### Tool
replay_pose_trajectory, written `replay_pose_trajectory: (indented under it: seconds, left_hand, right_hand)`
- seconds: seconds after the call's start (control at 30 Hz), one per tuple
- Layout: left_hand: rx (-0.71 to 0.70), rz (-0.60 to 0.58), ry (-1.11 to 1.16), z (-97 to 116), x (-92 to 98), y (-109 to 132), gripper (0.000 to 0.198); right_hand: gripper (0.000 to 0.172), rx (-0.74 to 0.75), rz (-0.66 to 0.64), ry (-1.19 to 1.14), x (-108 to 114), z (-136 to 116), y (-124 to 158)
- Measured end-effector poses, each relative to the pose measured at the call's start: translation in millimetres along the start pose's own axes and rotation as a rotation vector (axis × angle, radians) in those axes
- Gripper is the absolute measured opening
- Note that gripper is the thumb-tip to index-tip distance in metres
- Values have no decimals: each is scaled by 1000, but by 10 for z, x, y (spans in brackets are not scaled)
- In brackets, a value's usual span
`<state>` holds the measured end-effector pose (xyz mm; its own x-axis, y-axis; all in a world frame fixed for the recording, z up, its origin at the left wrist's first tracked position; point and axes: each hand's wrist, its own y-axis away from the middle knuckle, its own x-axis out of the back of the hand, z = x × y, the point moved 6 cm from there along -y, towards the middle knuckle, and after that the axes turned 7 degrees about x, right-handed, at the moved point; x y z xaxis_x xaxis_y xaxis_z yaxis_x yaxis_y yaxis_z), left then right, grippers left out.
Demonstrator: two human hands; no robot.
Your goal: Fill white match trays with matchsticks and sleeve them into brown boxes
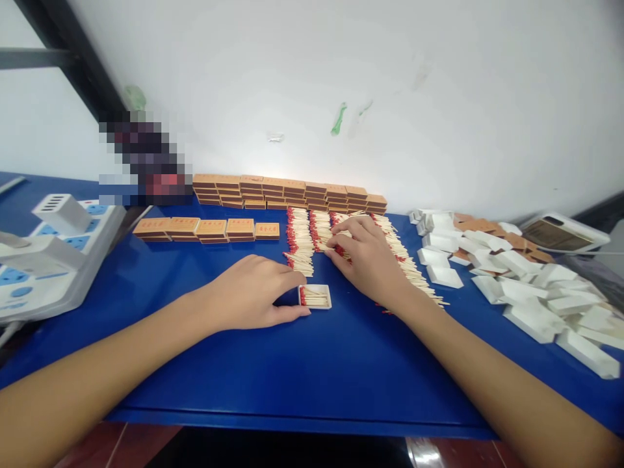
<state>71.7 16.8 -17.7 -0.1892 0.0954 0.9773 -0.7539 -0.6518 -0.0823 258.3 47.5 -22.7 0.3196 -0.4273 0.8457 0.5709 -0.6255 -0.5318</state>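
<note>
Heads up: your right hand (373,263) has its grip pinched shut on a small bunch from the matches (299,240). Your wrist lies right across the loose rows, so I'd guess a careless lift drags sticks out of line or flicks them off the counter (292,364). A bunch that twists could also go in crooked and jam. Your left hand (248,292) has its grip clamped on the tray (315,297), which sits flat just in front of the rows. It holds only a few matches, red heads to the left. The white trays (531,286) heaped on the right look empty, and the brown boxes (292,194) by the wall are closed.
</note>
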Motion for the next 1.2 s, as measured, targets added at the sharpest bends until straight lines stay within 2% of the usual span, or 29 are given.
replay_pose_trajectory:
  seconds: [0.1,0.3,0.4,0.53,0.63,0.7,0.87,1.03,1.2]
  left_hand:
    - [3,-5,3,0,0,-5,34]
    - [7,-3,10,-15,-3,-2,34]
    - [21,2,16,-31,6,-6,33]
    - [93,27,30,-76,41,-22,32]
    - [133,50,65,-98,68,-33,31]
    - [133,60,86,-96,79,-38,29]
    - [146,53,77,-97,67,-42,31]
    - [126,67,77,-97,59,-38,28]
    - [117,65,64,-89,55,-41,28]
  right_hand:
    - [16,35,-14,49,-13,-34,-21]
    - [18,57,-6,69,11,-55,-38]
    - [19,47,60,-18,68,-15,-29]
    - [9,-29,148,-292,214,-10,2]
    - [7,-105,88,-508,279,-113,20]
    - [6,-104,32,-570,302,-223,27]
    - [6,10,-56,-530,261,-404,54]
    - [7,44,-117,-507,167,-409,109]
    - [9,56,-116,-503,169,-419,109]
